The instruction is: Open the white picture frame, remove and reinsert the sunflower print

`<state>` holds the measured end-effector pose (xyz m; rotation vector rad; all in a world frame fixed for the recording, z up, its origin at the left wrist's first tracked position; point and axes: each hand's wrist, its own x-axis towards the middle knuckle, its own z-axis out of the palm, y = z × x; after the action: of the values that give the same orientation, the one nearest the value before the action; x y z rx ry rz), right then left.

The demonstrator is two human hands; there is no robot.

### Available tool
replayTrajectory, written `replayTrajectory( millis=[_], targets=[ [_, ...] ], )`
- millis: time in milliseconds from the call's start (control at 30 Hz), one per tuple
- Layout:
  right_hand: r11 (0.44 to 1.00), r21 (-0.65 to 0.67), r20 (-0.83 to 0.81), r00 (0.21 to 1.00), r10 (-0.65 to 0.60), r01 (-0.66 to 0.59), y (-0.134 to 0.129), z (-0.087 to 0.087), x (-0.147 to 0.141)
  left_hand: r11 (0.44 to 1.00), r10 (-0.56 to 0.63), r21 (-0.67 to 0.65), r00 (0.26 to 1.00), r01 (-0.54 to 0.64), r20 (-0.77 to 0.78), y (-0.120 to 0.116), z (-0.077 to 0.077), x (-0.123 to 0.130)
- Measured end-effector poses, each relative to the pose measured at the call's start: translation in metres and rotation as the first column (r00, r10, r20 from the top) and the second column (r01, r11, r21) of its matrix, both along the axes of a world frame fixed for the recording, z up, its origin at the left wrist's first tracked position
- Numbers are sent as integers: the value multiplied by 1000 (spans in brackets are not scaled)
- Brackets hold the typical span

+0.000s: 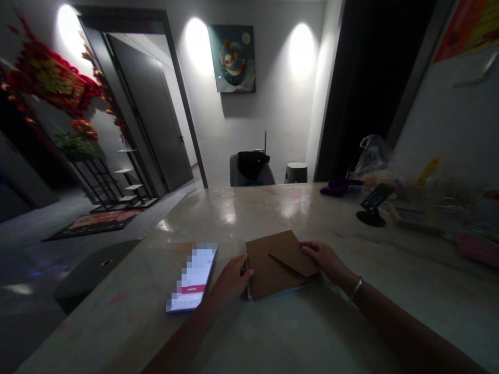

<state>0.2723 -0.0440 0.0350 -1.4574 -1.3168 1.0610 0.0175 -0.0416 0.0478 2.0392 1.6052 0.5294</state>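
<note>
A brown paper envelope [268, 267] with a pointed flap lies on the table in front of me. A thin pale edge shows beneath it, and I cannot make out what that is. My left hand [235, 278] grips its left edge, thumb on top and fingers curled at the side. At the upper right edge, my right hand [317, 254] pinches the envelope near the flap; a light bracelet is on that wrist. Just left of my left hand lies a phone [198, 278] with its screen lit and partly pixelated.
The pale stone table [257, 208] has a phone stand [372, 210], a purple cloth item [339, 187], a small frame-like tray [415, 218] and blurred clutter at right. Beyond it stand a chair [235, 171] with dark cloth and a stool [296, 173]. Another stool [89, 275] is at left.
</note>
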Motion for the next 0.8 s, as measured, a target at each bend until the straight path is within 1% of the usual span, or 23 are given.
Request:
replayTrajectory(
  millis=[67, 133, 233, 333, 400, 500, 633, 800],
  targets=[
    [997, -43, -114, 991, 65, -71, -2, 4, 1, 1000, -1, -2, 1000, 1, 7, -1, 0, 0],
    [990, -71, -217, 971, 105, -123, -4, 6, 1, 1000, -7, 3, 1000, 7, 21, -1, 1, -1],
    [991, -74, -293, 952, 83, -109, -4, 7, 0, 999, -34, 15, 999, 33, 28, -1, 2, -2],
    [998, -56, -310, 951, 21, -41, -3, 5, -1, 998, -59, 32, 998, 58, 36, -1, 3, -3],
    [998, -60, -310, 951, -2, -18, -2, 3, -1, 997, -65, 39, 997, 63, 42, 0, 2, -3],
    [997, -72, -315, 949, 4, -29, -2, 2, -1, 997, -69, 41, 996, 67, 52, 0, 1, -3],
    [997, -53, -332, 943, 26, -46, -2, 1, -1, 999, -36, 33, 999, 35, 28, 1, -2, -3],
    [996, -61, -348, 936, 47, -73, -4, 6, -3, 999, -28, 19, 999, 28, 25, 3, -5, -3]
  ],
)
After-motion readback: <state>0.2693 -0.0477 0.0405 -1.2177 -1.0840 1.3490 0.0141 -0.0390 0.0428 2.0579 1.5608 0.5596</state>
